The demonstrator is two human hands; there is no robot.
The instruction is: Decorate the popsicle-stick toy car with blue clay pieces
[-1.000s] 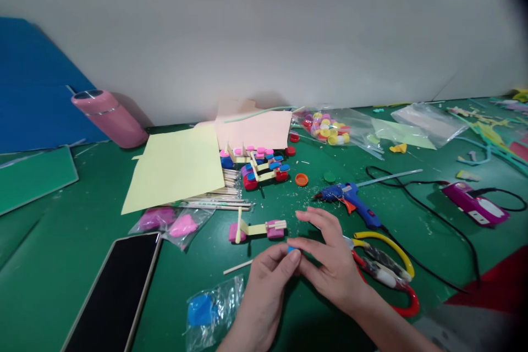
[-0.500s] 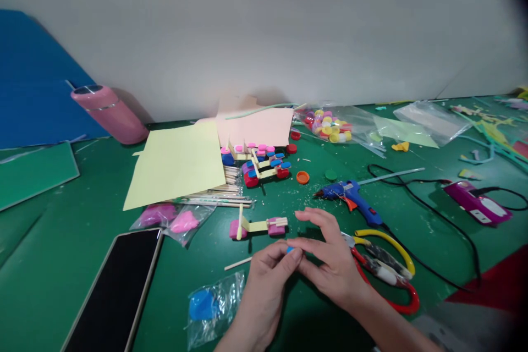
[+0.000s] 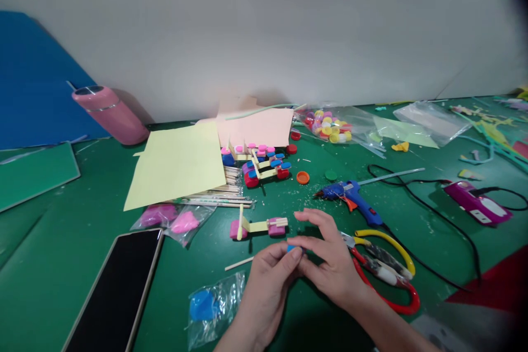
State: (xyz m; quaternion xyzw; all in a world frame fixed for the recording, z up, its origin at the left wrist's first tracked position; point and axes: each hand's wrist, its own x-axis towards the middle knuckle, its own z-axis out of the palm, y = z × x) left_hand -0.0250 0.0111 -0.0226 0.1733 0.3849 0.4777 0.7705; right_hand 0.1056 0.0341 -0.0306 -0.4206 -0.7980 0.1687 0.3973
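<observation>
A small lump of blue modelling clay point(image 3: 291, 248) is pinched between the fingertips of my left hand point(image 3: 268, 283) and my right hand point(image 3: 330, 267); most of it is hidden by the fingers. My right thumb and index finger press on it while another finger is raised. Just beyond them stands a small model point(image 3: 258, 226) of pale sticks and pink blocks. A thin stick point(image 3: 239, 263) lies beside my left hand. Nearer to me, a clear bag point(image 3: 216, 308) holds more blue clay point(image 3: 202, 305).
A blue glue gun point(image 3: 350, 198) and pliers point(image 3: 388, 269) lie to the right. Several finished-looking models point(image 3: 266, 168) stand farther back. On the left are a phone point(image 3: 115, 291), yellow paper point(image 3: 177, 162), bags of pink clay point(image 3: 185, 223) and a pink bottle point(image 3: 111, 115). A bag of coloured caps point(image 3: 328, 125) rests behind.
My fingers have shifted slightly around the blue clay, and a little more of it shows. The things on the table have not moved.
</observation>
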